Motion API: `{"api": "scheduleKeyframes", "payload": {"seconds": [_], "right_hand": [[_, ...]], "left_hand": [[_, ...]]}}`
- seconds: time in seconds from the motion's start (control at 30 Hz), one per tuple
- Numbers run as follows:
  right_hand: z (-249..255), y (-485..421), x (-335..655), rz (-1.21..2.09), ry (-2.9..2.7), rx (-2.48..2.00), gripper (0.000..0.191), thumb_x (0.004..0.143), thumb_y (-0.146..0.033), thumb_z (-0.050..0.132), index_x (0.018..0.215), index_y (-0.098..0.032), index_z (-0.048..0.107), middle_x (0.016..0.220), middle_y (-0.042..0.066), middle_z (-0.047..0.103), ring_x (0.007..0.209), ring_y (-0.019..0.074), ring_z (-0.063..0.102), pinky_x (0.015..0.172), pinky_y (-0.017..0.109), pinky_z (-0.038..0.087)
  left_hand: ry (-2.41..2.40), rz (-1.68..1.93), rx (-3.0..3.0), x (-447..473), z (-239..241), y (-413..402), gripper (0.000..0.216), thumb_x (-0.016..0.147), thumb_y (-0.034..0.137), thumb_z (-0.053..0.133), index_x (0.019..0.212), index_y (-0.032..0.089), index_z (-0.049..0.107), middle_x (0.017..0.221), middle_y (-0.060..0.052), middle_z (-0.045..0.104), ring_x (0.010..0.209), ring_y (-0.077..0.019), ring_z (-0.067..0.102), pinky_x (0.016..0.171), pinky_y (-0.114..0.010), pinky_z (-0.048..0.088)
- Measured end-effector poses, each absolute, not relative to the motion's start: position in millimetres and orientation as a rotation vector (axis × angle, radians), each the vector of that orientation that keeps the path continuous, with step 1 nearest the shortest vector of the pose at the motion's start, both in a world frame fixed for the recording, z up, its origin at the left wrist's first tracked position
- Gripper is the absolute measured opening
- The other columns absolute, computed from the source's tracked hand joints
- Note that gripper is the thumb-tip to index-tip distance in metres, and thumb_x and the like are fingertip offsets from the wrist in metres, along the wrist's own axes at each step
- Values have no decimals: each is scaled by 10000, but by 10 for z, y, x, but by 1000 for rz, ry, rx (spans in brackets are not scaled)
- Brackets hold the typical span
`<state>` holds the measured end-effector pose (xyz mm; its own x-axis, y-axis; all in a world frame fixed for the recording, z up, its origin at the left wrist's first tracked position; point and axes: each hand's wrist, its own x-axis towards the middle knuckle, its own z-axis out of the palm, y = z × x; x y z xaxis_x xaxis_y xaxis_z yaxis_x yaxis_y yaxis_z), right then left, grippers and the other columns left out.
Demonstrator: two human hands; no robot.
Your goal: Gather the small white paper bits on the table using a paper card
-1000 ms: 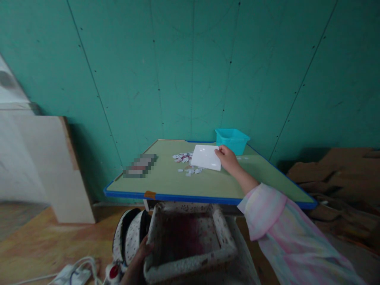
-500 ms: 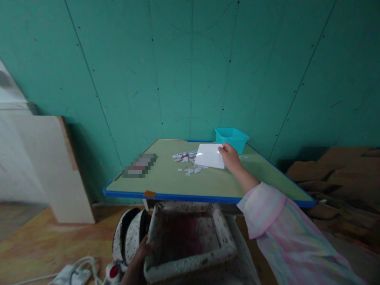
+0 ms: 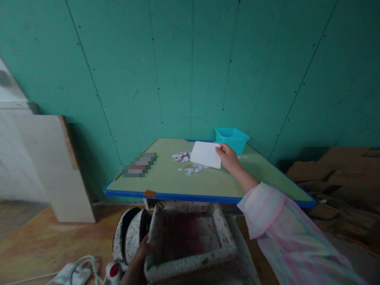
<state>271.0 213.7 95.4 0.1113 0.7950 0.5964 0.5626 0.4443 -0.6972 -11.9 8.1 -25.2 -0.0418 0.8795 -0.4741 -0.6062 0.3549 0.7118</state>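
My right hand (image 3: 228, 155) reaches over a green table with a blue edge (image 3: 190, 196) and pinches the right edge of a white card (image 3: 206, 154), which is tilted up off the tabletop. Under and beside the card lie several small white and pink paper scraps (image 3: 187, 163). My left hand (image 3: 139, 259) is low at the bottom, its fingers curled on the near left rim of a speckled white fabric basket (image 3: 190, 245).
A turquoise plastic bin (image 3: 232, 139) stands at the table's far right corner by the green wall. A spotted bag (image 3: 128, 234) and white cables (image 3: 74, 271) lie on the wooden floor. Brown cardboard (image 3: 335, 174) is piled at right, a pale board (image 3: 44, 166) at left.
My right hand has lifted and tilted the white card up from the table, above the scraps. My left hand has stayed on the basket.
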Motion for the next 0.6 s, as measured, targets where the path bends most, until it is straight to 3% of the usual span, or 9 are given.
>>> {"api": "scheduleKeyframes", "payload": {"seconds": [0.37, 0.6], "right_hand": [[952, 2094, 2645, 307, -1635, -1196, 243, 737, -436, 422, 668, -204, 417, 570, -36, 423, 551, 121, 399, 534, 252, 277], [995, 2104, 2726, 101, -1522, -1280, 207, 737, -381, 417, 630, -206, 392, 564, -30, 410, 565, 129, 395, 546, 260, 267]], "left_hand": [[1079, 1164, 255, -136, -275, 86, 500, 588, 279, 642, 1081, 207, 595, 813, -60, 749, 721, -316, 676, 556, -387, 539], [964, 1147, 245, -177, -355, 95, 633, 640, 267, 628, 1243, 218, 442, 802, -30, 752, 746, -271, 677, 571, -333, 526]]}}
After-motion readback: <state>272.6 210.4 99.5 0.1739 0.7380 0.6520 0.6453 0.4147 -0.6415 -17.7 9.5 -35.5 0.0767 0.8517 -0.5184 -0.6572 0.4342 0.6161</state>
